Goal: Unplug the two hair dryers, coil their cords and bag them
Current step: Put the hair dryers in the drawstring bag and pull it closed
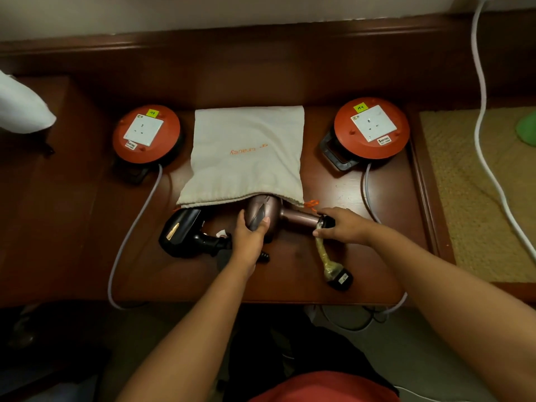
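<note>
— How many hair dryers are on the desk?
— Two: a bronze hair dryer and a black hair dryer.
— Bags?
— One cream drawstring bag.
— And the reels?
— Two orange extension reels: the left reel and the right reel.
— Plugs?
— One black plug.
— Hands in view?
— Two: the left hand and the right hand.

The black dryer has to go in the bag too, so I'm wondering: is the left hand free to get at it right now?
Probably not yet. The left hand grips the bronze dryer at the bag mouth. The black dryer lies uncovered just left of that wrist, so nothing blocks it once the hand lets go.
</note>
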A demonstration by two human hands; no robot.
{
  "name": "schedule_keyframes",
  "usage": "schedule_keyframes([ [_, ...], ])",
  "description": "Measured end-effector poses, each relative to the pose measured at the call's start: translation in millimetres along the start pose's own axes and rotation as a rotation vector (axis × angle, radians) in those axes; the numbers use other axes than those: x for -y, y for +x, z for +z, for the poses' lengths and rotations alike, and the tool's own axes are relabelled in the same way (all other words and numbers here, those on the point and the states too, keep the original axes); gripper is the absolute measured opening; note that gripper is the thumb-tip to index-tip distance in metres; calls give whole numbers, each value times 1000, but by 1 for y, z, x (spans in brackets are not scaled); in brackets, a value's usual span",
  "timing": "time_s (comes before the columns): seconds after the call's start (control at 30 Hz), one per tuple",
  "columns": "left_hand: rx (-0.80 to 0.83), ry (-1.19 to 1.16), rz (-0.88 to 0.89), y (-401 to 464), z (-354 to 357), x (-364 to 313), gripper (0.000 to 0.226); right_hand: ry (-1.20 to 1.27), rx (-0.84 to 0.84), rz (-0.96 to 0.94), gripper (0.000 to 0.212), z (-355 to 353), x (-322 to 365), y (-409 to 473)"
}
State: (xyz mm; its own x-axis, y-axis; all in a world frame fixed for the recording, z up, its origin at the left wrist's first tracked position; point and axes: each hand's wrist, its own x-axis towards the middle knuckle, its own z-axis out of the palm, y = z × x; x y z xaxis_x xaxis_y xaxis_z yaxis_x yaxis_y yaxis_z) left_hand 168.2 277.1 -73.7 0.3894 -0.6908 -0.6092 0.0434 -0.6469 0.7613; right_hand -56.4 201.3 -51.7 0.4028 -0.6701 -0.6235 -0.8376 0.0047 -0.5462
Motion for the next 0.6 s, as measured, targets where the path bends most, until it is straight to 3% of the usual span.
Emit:
schedule_keyframes([
  [0.2, 44, -49, -28, -24, 6, -1, 78, 2, -57, -85, 44, -1, -4, -39],
  [0.47, 68, -20, 50, -54, 3, -18, 83, -14, -170, -117, 48, -7, -8, -78],
  [0.5, 68, -8, 64, -57, 2, -22, 80, -10, -185, -126, 47, -9, -6, -83],
  [0.6, 63, 29, 126, -68, 2, -41, 44, -11, -246, -153, 44, -16, -1, -94],
])
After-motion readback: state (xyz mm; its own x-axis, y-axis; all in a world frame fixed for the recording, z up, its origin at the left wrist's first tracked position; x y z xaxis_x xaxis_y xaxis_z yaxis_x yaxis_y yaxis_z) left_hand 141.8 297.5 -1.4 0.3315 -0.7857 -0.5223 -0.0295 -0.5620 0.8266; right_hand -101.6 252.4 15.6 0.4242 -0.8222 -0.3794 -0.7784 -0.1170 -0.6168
